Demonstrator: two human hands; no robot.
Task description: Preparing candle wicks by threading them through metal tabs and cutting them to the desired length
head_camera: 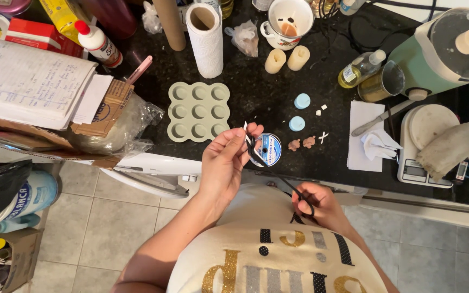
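Note:
My left hand (225,161) is raised over the counter's front edge, pinching a short white strand (245,126) between thumb and fingers. My right hand (317,205) is lower, near my shirt, gripping the black handles of scissors (278,173) whose blades reach up toward the strand at my left fingertips. Just behind the blades a round spool of thread (267,149) with a blue label lies on the dark counter (261,97).
A pale green silicone mould (198,111) lies left of the spool, a paper towel roll (206,39) behind it. Two blue discs (299,112), small pink pieces (302,143), two cream candles (286,59), a white cup, an oil bottle, a green appliance (446,51), a scale and a notebook (25,84) surround them.

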